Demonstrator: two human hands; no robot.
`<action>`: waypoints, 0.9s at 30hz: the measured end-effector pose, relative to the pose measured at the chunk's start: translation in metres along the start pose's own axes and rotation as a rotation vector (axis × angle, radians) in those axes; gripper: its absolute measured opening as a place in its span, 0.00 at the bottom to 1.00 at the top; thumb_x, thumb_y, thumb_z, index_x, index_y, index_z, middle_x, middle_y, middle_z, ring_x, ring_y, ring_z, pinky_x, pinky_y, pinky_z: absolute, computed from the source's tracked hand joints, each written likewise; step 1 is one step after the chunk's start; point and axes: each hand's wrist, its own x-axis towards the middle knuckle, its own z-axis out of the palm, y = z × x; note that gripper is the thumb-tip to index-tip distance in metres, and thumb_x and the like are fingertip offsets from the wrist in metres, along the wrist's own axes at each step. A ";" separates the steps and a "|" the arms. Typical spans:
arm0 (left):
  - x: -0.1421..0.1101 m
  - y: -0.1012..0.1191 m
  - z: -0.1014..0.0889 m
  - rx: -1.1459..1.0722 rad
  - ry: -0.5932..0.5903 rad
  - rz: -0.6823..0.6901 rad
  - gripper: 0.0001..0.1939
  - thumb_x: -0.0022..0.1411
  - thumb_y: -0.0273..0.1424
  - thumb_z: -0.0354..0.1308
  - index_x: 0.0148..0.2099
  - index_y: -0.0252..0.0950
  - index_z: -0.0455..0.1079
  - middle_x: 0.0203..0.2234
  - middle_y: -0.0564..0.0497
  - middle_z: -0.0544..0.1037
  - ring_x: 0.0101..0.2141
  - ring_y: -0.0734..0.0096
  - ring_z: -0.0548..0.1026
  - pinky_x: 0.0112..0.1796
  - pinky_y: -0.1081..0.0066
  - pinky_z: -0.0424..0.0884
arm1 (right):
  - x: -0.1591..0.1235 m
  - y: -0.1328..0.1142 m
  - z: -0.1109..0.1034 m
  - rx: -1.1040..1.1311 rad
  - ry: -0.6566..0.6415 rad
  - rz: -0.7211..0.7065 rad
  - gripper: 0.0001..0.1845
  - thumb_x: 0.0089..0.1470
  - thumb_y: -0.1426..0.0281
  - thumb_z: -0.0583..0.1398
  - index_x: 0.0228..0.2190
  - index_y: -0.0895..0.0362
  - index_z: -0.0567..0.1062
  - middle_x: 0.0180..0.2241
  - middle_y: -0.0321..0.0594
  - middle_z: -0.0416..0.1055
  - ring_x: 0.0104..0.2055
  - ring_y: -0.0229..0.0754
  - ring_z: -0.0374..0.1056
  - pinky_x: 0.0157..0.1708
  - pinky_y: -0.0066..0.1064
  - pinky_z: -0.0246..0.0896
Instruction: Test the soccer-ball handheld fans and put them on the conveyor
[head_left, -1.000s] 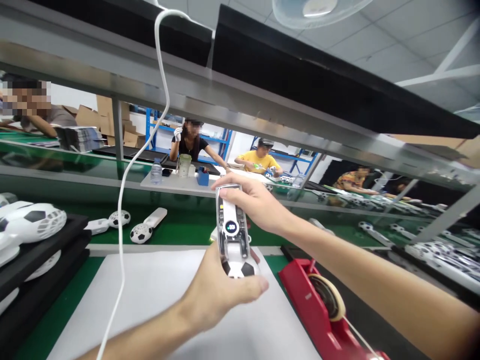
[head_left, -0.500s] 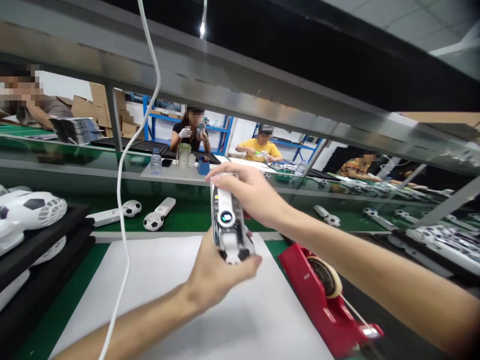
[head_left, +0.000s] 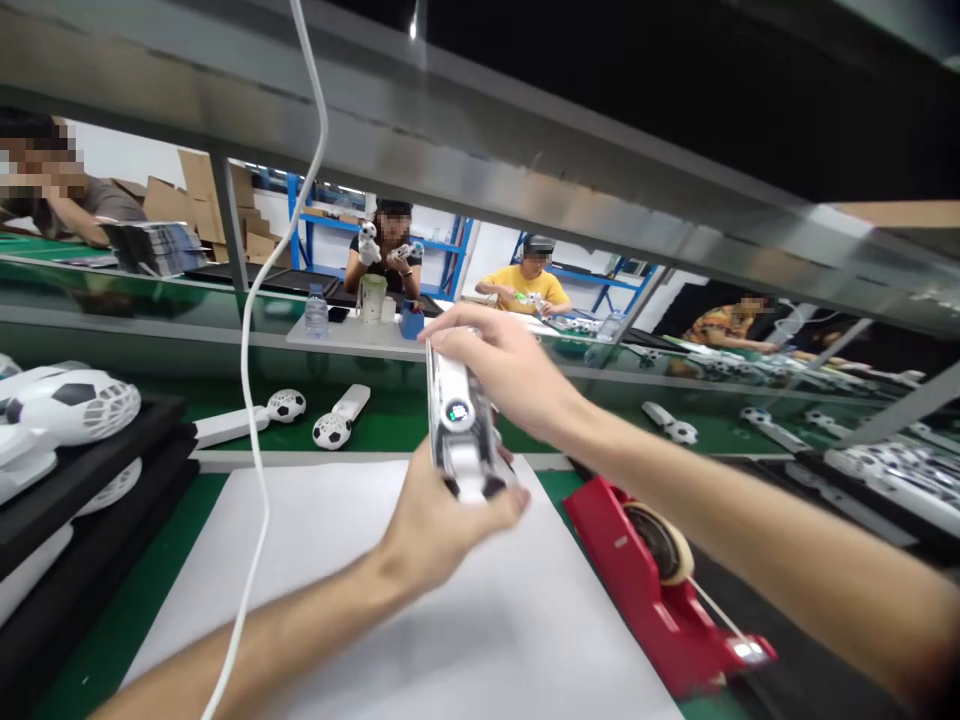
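Observation:
Upright in front of me is a white handheld fan [head_left: 454, 380] with a soccer-ball head and a small lit round display, seemingly in a clear case. My left hand [head_left: 435, 520] is closed round its lower end, thumb stretched to the right. Over its top and right side lies my right hand [head_left: 510, 365], fingers bent round the upper end. My palms and fingers hide parts of the fan, and motion blurs its lower end. Below both hands is a white sheet [head_left: 300, 530] on the green bench.
A red tape dispenser [head_left: 637, 580] stands right of the sheet. Soccer-ball fans [head_left: 334, 428] lie on the green belt; more fill black trays [head_left: 150, 480] at left. A white cable [head_left: 246, 370] hangs in front. Co-workers [head_left: 525, 280] sit across the line.
Both hands keep their hold on the fan, which has shifted slightly right and up in view. The surroundings shift a little too. A co-worker opposite has moved their hands apart.

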 end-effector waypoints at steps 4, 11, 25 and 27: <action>0.007 0.006 -0.006 0.019 -0.108 -0.064 0.16 0.49 0.30 0.68 0.40 0.34 0.70 0.26 0.54 0.73 0.26 0.75 0.68 0.27 0.74 0.68 | 0.002 0.015 -0.010 -0.035 -0.013 0.024 0.10 0.61 0.64 0.55 0.35 0.56 0.74 0.33 0.37 0.71 0.35 0.41 0.67 0.32 0.30 0.60; 0.011 -0.004 -0.008 -0.059 -0.274 -0.203 0.16 0.49 0.33 0.68 0.39 0.33 0.71 0.26 0.52 0.72 0.25 0.74 0.69 0.26 0.73 0.67 | -0.021 0.023 -0.040 -0.553 -0.088 -0.344 0.14 0.62 0.72 0.56 0.48 0.57 0.74 0.51 0.49 0.66 0.54 0.50 0.64 0.53 0.44 0.61; -0.009 -0.027 0.011 -0.145 -0.836 -0.470 0.10 0.43 0.25 0.66 0.32 0.36 0.77 0.26 0.54 0.75 0.28 0.71 0.72 0.29 0.73 0.68 | -0.098 -0.015 -0.059 -0.727 -0.843 -0.217 0.06 0.58 0.70 0.65 0.38 0.59 0.79 0.38 0.44 0.71 0.38 0.45 0.68 0.35 0.35 0.65; -0.015 -0.031 0.016 -0.166 -0.885 -0.513 0.10 0.42 0.25 0.67 0.32 0.37 0.77 0.26 0.54 0.75 0.29 0.70 0.72 0.29 0.73 0.68 | -0.107 -0.014 -0.055 -0.721 -0.902 -0.166 0.05 0.59 0.69 0.64 0.36 0.58 0.78 0.36 0.43 0.69 0.36 0.44 0.66 0.32 0.34 0.64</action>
